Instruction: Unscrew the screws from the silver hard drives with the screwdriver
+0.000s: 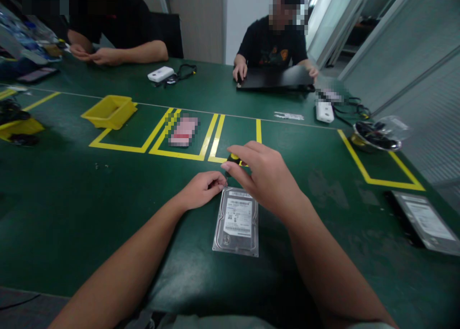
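Observation:
A silver hard drive with a white label lies flat on the green table in front of me. My right hand is closed around the black and yellow handle of a screwdriver, held upright over the drive's far left corner. At that same corner my left hand has its fingertips pinched together, close to the screwdriver's tip. Whatever the left fingers grip is too small to make out.
A second hard drive lies at the right. Farther off are a yellow bin, a pink pixelated item and a bowl of dark parts. Across the table, one person holds a black panel; another rests both forearms there.

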`<state>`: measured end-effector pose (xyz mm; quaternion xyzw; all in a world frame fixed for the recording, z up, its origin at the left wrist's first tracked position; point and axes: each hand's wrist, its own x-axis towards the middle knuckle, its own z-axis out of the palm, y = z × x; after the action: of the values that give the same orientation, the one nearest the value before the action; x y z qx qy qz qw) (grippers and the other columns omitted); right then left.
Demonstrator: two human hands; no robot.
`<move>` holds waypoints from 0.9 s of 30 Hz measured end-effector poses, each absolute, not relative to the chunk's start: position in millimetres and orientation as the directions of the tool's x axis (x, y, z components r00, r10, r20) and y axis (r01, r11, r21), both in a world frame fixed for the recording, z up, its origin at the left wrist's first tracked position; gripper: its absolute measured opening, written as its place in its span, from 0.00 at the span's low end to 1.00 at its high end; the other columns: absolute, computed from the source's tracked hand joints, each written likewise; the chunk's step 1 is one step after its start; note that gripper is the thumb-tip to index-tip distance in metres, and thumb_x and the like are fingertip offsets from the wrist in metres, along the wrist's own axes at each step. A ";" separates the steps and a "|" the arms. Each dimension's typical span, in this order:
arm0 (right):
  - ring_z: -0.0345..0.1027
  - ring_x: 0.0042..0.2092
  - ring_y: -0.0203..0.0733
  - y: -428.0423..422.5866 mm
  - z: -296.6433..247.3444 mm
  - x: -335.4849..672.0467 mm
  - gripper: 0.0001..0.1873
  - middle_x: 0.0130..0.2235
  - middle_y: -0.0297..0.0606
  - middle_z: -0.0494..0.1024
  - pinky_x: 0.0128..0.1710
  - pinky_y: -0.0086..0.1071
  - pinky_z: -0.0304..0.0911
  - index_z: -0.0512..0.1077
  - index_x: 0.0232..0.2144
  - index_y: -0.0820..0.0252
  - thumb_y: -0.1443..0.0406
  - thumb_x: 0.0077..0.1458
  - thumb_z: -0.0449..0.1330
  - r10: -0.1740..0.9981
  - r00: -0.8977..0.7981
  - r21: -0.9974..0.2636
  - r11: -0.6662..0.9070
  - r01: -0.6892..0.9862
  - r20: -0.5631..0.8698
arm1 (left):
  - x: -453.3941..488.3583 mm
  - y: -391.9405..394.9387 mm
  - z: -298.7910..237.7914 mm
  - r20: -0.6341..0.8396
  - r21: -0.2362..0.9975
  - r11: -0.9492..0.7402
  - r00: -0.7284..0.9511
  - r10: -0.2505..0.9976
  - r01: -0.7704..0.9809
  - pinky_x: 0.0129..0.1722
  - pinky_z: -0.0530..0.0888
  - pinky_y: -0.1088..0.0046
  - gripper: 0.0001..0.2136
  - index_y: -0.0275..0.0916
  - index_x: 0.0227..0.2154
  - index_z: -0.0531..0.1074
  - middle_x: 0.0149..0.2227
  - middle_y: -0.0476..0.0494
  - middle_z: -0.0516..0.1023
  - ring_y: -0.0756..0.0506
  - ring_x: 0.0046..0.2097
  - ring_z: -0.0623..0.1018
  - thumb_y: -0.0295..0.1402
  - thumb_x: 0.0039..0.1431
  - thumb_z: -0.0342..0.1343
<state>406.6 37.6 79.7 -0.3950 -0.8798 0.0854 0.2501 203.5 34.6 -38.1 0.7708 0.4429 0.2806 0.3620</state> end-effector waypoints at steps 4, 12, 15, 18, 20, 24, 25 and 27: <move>0.69 0.41 0.42 39.2 77.8 406.7 0.15 0.39 0.43 0.73 0.41 0.34 0.62 0.77 0.44 0.64 0.61 0.64 0.56 0.720 -0.551 -0.356 0.691 0.629 0.422 | 203.3 34.5 -37.8 0.094 0.807 -0.327 0.440 0.893 0.491 0.34 0.65 0.74 0.03 0.36 0.33 0.72 0.31 0.51 0.73 0.50 0.33 0.70 0.27 0.60 0.53; 0.70 0.43 0.41 39.4 77.1 411.6 0.16 0.42 0.44 0.76 0.43 0.34 0.64 0.74 0.51 0.67 0.67 0.62 0.56 0.625 -0.601 -0.377 0.781 0.498 0.498 | 202.4 35.6 -38.1 0.098 0.799 -0.336 0.445 0.890 0.498 0.35 0.65 0.74 0.04 0.36 0.35 0.73 0.32 0.50 0.74 0.49 0.34 0.71 0.28 0.60 0.54; 0.71 0.44 0.41 38.6 78.5 412.0 0.14 0.43 0.43 0.78 0.45 0.34 0.65 0.73 0.49 0.67 0.69 0.61 0.56 0.602 -0.617 -0.386 0.798 0.462 0.507 | 202.4 36.1 -38.6 0.098 0.794 -0.338 0.443 0.891 0.506 0.36 0.66 0.74 0.04 0.36 0.35 0.73 0.33 0.50 0.74 0.49 0.35 0.71 0.28 0.60 0.53; 0.72 0.47 0.41 38.5 79.2 412.7 0.13 0.45 0.42 0.79 0.49 0.34 0.65 0.74 0.47 0.67 0.71 0.61 0.55 0.581 -0.634 -0.410 0.812 0.414 0.510 | 202.0 36.6 -39.9 0.102 0.789 -0.341 0.439 0.893 0.511 0.36 0.66 0.74 0.04 0.36 0.35 0.73 0.32 0.50 0.75 0.49 0.34 0.72 0.28 0.60 0.54; 0.72 0.48 0.41 38.7 79.5 413.1 0.13 0.46 0.42 0.80 0.51 0.35 0.65 0.74 0.46 0.66 0.72 0.60 0.55 0.570 -0.645 -0.423 0.818 0.389 0.509 | 201.7 36.9 -41.1 0.104 0.789 -0.342 0.438 0.893 0.511 0.36 0.66 0.74 0.04 0.36 0.34 0.73 0.33 0.50 0.75 0.48 0.34 0.73 0.28 0.60 0.54; 0.71 0.48 0.40 39.0 79.3 412.0 0.11 0.45 0.42 0.79 0.51 0.34 0.65 0.74 0.45 0.65 0.71 0.61 0.56 0.551 -0.654 -0.447 0.827 0.342 0.519 | 201.4 37.0 -42.5 0.123 0.769 -0.361 0.432 0.893 0.527 0.35 0.66 0.74 0.04 0.36 0.32 0.73 0.31 0.50 0.75 0.49 0.34 0.73 0.29 0.61 0.54; 0.71 0.47 0.39 39.1 79.0 411.3 0.10 0.44 0.42 0.78 0.49 0.34 0.66 0.75 0.44 0.64 0.70 0.61 0.57 0.556 -0.645 -0.446 0.824 0.348 0.524 | 201.5 36.9 -42.6 0.131 0.763 -0.370 0.433 0.892 0.530 0.34 0.66 0.74 0.04 0.36 0.32 0.73 0.31 0.51 0.75 0.49 0.33 0.73 0.29 0.61 0.54; 0.69 0.44 0.38 39.3 78.0 410.0 0.09 0.42 0.42 0.75 0.45 0.33 0.66 0.76 0.42 0.63 0.68 0.61 0.58 0.576 -0.613 -0.432 0.815 0.386 0.540 | 201.6 36.6 -42.6 0.136 0.763 -0.375 0.437 0.889 0.526 0.34 0.66 0.75 0.04 0.36 0.32 0.73 0.31 0.51 0.75 0.49 0.33 0.72 0.29 0.61 0.54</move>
<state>410.0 39.3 78.0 -0.2710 -0.8875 0.1374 0.3464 201.6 36.6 -42.6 0.7817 0.4526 0.2769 0.3278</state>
